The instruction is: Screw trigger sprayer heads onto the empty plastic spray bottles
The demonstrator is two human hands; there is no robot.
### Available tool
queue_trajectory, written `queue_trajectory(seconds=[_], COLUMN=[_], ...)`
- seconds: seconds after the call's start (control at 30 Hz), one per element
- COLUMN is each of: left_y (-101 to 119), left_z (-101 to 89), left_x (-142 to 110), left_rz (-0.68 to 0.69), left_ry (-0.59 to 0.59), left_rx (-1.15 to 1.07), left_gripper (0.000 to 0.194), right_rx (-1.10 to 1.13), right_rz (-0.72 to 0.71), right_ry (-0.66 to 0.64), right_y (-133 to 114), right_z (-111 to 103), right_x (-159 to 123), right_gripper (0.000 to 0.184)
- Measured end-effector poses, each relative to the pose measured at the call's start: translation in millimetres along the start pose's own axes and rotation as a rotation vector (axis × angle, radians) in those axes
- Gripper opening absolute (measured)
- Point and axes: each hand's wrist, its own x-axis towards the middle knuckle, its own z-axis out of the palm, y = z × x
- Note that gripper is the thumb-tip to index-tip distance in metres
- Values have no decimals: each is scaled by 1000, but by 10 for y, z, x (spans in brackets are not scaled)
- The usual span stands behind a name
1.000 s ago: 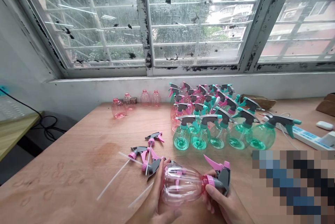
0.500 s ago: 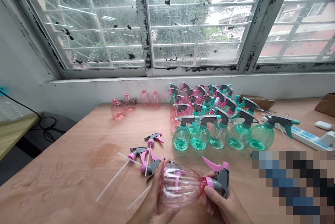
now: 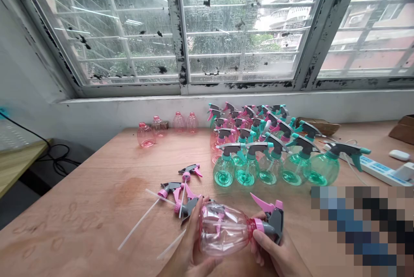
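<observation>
A clear pink spray bottle (image 3: 224, 229) lies sideways between my hands, its base to the left. My left hand (image 3: 194, 242) is wrapped round the base end. At the neck, my right hand (image 3: 274, 244) grips the pink collar of the grey and pink trigger sprayer (image 3: 274, 221), which sits on the bottle's mouth. Just beyond my left hand lie several loose pink and grey trigger sprayers (image 3: 171, 188) with white dip tubes (image 3: 139, 224). One of them is partly hidden behind my left fingers and the bottle.
Several pink bottles without sprayers (image 3: 146, 135) stand at the back left of the wooden table (image 3: 80, 208). Rows of green spray bottles (image 3: 246, 167) and pink ones with sprayers fill the back right. A power strip (image 3: 375, 169) and a white mouse (image 3: 399, 155) lie farther right.
The bottle has turned slightly about its length in my hands, with its reflections shifted. Both hands stay nearly in the same place.
</observation>
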Motion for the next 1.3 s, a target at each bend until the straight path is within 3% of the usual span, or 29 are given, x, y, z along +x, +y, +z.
queue_trajectory(seconds=[0.3,0.53,0.77,0.9,1.13,1.3], left_y=[40,146,3,-10,86,72], left_z=[0,39,-12,-9,24,-5], left_x=[16,8,3,24,11,3], left_rz=[-24,-24,-9,-27,-52,-40], left_ry=[-34,-9,-12,-53,-26,-29], left_rx=[-90,-86,-44,-117,-56,-22], left_gripper=[105,77,110,101,84,110], right_rx=[-19,-3,-10,-13,0,1], right_rz=[-46,-30,-26,-20,-33,-23], right_ry=[19,17,-14,16,15,-6], right_y=[49,22,13,31,41,7], right_z=[-10,9,-1,-12,-6,9], right_x=[16,10,12,15,14,1], right_gripper=[40,39,40,41,39,39])
